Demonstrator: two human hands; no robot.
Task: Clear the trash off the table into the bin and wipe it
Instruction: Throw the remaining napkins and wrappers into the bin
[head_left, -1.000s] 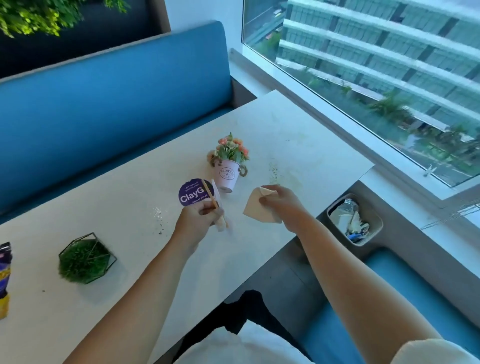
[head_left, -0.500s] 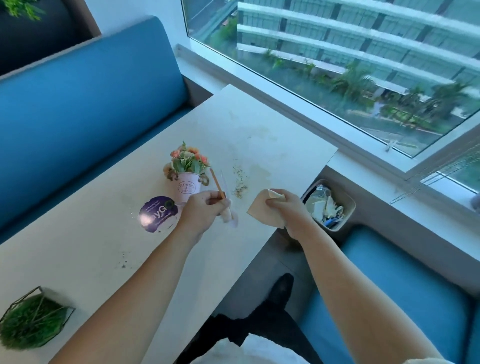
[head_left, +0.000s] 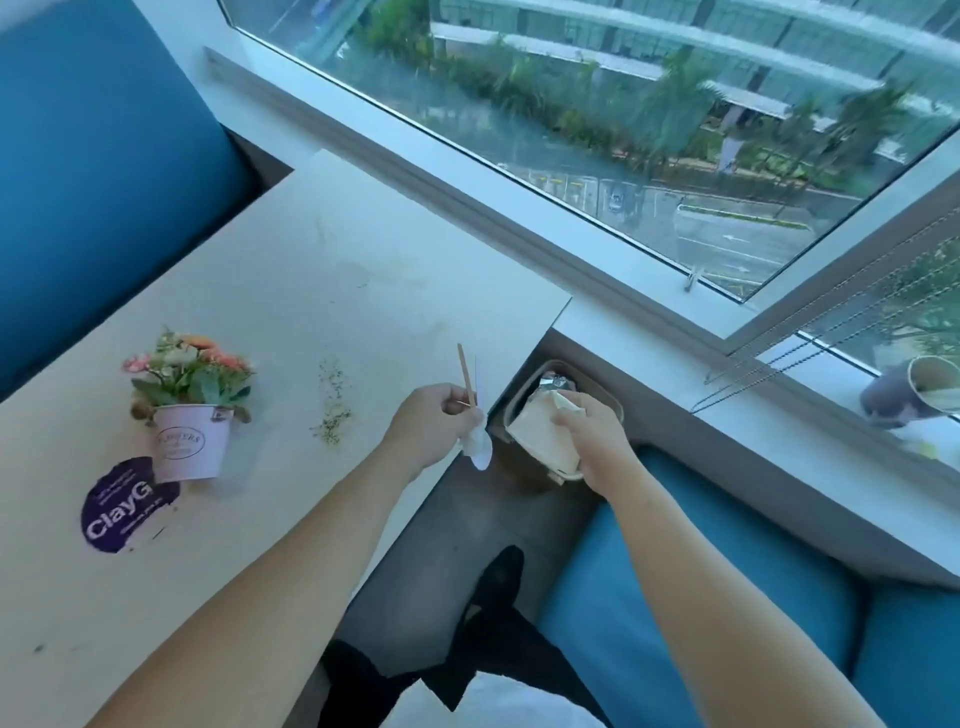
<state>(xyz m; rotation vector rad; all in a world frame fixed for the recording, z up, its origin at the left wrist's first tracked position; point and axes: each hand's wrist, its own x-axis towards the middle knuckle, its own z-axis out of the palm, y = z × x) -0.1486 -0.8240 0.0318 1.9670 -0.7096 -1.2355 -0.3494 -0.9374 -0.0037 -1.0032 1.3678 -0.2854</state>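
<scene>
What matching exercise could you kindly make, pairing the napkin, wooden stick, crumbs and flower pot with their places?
Things:
1. napkin
2. wooden stick
3. crumbs
4. flower pot

Places:
A. upright on the table, by the purple sticker
B. in the right hand, over the bin
C. scattered loose on the table
D. in the left hand

Pairs: 1-B, 2-D, 3-C, 4-A.

Flower pot (head_left: 191, 441) on table (head_left: 322, 291), left of crumbs (head_left: 332, 410); round sticker (head_left: 117, 506) just before pot; bin (head_left: 522, 467) off table's right edge.
</scene>
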